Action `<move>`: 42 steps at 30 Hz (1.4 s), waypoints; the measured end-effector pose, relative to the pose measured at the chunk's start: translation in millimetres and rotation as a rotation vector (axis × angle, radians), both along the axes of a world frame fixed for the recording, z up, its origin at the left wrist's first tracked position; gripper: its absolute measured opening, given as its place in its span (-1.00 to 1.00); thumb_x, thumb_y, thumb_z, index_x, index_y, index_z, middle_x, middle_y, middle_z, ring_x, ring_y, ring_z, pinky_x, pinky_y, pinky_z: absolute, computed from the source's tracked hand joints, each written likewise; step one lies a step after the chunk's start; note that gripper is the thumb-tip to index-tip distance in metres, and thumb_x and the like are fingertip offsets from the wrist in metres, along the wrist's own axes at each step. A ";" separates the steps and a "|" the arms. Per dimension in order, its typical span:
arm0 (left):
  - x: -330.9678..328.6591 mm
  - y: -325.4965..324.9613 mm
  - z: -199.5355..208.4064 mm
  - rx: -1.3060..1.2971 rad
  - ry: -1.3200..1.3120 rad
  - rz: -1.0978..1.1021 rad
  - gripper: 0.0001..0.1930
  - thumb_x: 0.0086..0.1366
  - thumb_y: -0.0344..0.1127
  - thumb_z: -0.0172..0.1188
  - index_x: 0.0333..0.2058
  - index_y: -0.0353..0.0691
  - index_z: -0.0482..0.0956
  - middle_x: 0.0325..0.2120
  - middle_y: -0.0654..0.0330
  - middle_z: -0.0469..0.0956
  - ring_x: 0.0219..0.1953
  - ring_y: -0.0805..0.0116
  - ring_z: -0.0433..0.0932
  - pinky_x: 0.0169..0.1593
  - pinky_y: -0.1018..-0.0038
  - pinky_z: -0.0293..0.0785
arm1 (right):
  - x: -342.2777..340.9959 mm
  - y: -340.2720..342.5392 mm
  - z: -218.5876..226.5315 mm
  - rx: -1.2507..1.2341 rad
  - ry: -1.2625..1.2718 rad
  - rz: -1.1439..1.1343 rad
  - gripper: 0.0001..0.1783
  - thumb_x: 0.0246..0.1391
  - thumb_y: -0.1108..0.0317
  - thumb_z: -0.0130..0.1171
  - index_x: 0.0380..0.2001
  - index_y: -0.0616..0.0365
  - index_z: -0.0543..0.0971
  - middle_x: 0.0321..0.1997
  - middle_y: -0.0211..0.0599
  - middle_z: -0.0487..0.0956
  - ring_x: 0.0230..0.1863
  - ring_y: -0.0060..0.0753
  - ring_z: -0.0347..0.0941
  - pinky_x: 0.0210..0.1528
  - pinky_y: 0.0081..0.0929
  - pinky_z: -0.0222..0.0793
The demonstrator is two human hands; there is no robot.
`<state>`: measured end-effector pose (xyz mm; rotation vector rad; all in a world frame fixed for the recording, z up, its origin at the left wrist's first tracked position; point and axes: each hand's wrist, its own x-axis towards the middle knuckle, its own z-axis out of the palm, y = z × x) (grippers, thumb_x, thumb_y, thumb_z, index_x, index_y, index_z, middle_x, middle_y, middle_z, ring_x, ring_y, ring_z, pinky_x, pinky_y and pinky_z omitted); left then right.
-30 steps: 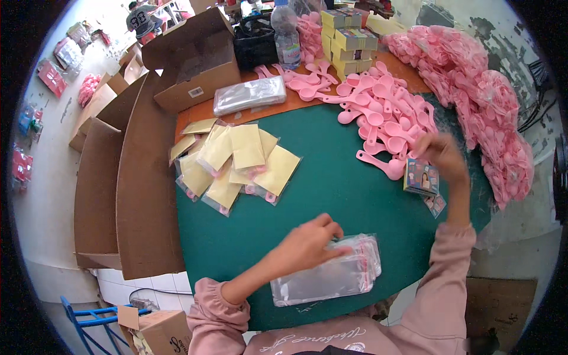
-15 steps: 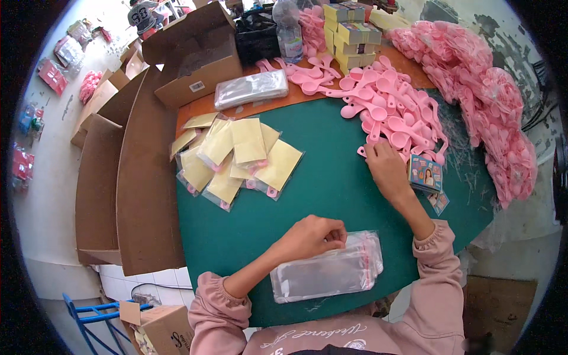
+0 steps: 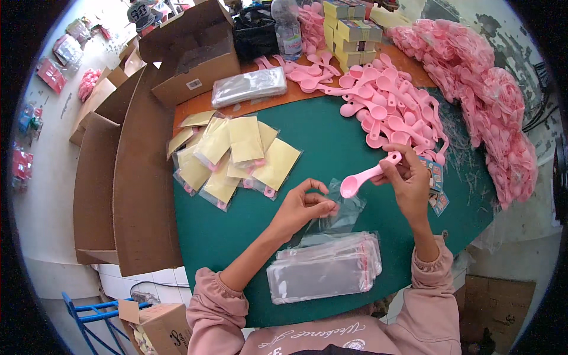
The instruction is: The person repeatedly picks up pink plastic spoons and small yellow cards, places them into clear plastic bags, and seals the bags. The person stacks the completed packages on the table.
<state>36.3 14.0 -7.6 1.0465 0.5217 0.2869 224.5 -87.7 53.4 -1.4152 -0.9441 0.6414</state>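
My left hand (image 3: 302,207) pinches a clear plastic bag (image 3: 343,214) lifted off the stack of clear bags (image 3: 324,267) near the table's front edge. My right hand (image 3: 408,180) holds a pink plastic spoon (image 3: 367,176) by its handle, bowl pointing left, just above the bag's mouth. A pile of loose pink spoons (image 3: 384,103) lies beyond the right hand. Several filled bags with yellow cards (image 3: 234,157) lie spread on the green mat (image 3: 331,139) to the left.
Open cardboard boxes (image 3: 136,171) stand along the left edge. A brown box (image 3: 189,59), a wrapped pack of bags (image 3: 248,86), a bottle (image 3: 288,32) and stacked yellow boxes (image 3: 350,29) sit at the back. Heaps of pink bagged items (image 3: 491,100) fill the right. Small printed cards (image 3: 436,177) lie by my right hand.
My right hand came back from the spoon pile holding a pink spoon. My left hand lifted one clear bag off the stack and brought it up toward the spoon.
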 end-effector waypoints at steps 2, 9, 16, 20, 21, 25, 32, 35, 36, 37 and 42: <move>-0.6 -0.7 2.8 0.021 0.031 0.018 -0.74 0.13 -0.40 0.17 -0.25 -0.24 0.30 -0.40 0.13 0.56 -0.34 0.44 0.54 -0.26 0.58 0.44 | -1.7 0.4 -2.3 0.035 -0.045 -0.003 -0.71 0.03 0.53 0.05 -0.13 0.27 0.39 -0.43 -0.32 0.46 -0.35 -0.49 0.49 -0.38 -0.59 0.51; -0.3 0.2 7.5 0.108 0.080 0.013 -0.66 0.12 -0.39 0.18 -0.13 -0.29 0.34 -0.39 0.15 0.56 -0.33 0.54 0.51 -0.30 0.66 0.38 | -14.7 -0.4 -3.9 0.024 -0.009 0.124 -0.74 0.04 0.53 0.03 -0.15 0.30 0.41 -0.40 -0.33 0.47 -0.37 -0.54 0.48 -0.34 -0.61 0.48; 3.2 -5.0 11.7 0.127 -0.019 0.007 -0.63 0.20 -0.31 0.10 -0.05 -0.35 0.33 -0.29 0.16 0.53 -0.27 0.52 0.48 -0.15 0.60 0.38 | -17.2 0.8 -10.4 -0.109 -0.386 0.269 -0.81 0.06 0.51 0.01 -0.22 0.30 0.45 -0.39 -0.34 0.47 -0.37 -0.57 0.47 -0.37 -0.67 0.45; 1.8 -5.5 3.8 0.120 0.018 -0.047 -0.64 0.28 -0.19 -0.03 -0.10 -0.38 0.39 -0.30 0.17 0.53 -0.27 0.52 0.47 -0.16 0.59 0.38 | -25.9 2.7 -10.8 -0.042 0.059 0.081 -0.87 0.05 0.50 0.03 -0.29 0.28 0.45 -0.42 -0.32 0.48 -0.38 -0.59 0.47 -0.37 -0.67 0.45; -0.4 -3.5 -2.2 0.195 0.058 -0.144 -0.65 0.30 -0.17 -0.08 -0.13 -0.36 0.43 -0.38 0.23 0.53 -0.34 0.56 0.45 -0.24 0.62 0.36 | -27.0 3.2 -9.1 0.008 0.070 -0.025 -0.88 0.04 0.50 0.05 -0.31 0.27 0.44 -0.44 -0.32 0.48 -0.39 -0.59 0.47 -0.37 -0.68 0.45; 4.3 -6.2 15.4 0.246 -0.011 -0.101 -0.64 0.33 -0.16 -0.14 -0.25 -0.33 0.52 -0.55 0.33 0.49 -0.52 0.65 0.33 -0.46 0.69 0.25 | -23.5 -3.6 -16.3 0.002 -0.116 -0.022 -0.82 0.05 0.36 0.08 -0.33 0.26 0.43 -0.42 -0.28 0.49 -0.42 -0.50 0.48 -0.37 -0.62 0.44; 3.3 2.9 25.0 0.183 -0.022 0.073 -0.65 0.36 -0.20 -0.23 -0.30 -0.36 0.46 -0.48 0.21 0.51 -0.44 0.57 0.50 -0.40 0.71 0.38 | -16.0 -5.0 -3.9 0.044 -0.599 0.422 -0.35 0.08 -0.21 -0.25 -0.21 0.16 0.50 -0.02 -0.02 0.30 0.01 -0.13 0.23 0.03 -0.24 0.15; -1.0 13.9 32.0 0.162 0.020 0.025 -0.59 0.35 -0.12 -0.25 -0.21 -0.39 0.40 -0.39 0.04 0.54 -0.36 0.36 0.55 -0.32 0.56 0.49 | 39.9 -33.0 18.9 -0.262 -0.627 -0.048 -0.47 0.07 -0.05 -0.11 -0.16 0.20 0.49 -0.12 -0.02 0.37 -0.16 -0.13 0.34 -0.08 -0.31 0.24; 0.1 14.5 33.1 0.159 0.055 0.016 -0.59 0.36 -0.11 -0.26 -0.20 -0.39 0.40 -0.37 0.02 0.54 -0.34 0.34 0.55 -0.31 0.55 0.49 | 59.5 -46.5 14.6 -0.447 -0.718 -0.291 -0.51 0.04 0.01 -0.05 -0.18 0.23 0.50 -0.17 -0.03 0.40 -0.18 -0.15 0.36 -0.10 -0.33 0.24; 0.5 15.4 30.6 0.157 0.053 0.017 -0.59 0.36 -0.11 -0.26 -0.20 -0.39 0.40 -0.37 0.02 0.54 -0.34 0.34 0.55 -0.31 0.55 0.49 | 77.7 -60.3 6.7 -0.632 -0.801 -0.537 -0.54 0.00 0.07 0.01 -0.21 0.25 0.50 -0.22 -0.03 0.42 -0.20 -0.18 0.37 -0.12 -0.35 0.25; 1.5 17.3 25.8 0.288 -0.001 -0.002 -0.63 0.35 -0.17 -0.22 -0.23 -0.40 0.43 -0.40 0.09 0.55 -0.31 0.45 0.53 -0.23 0.60 0.43 | 113.2 -80.6 -24.2 -0.676 -0.678 -0.579 -0.66 -0.12 0.24 0.17 -0.33 0.31 0.50 -0.52 -0.14 0.50 -0.44 -0.29 0.45 -0.33 -0.40 0.33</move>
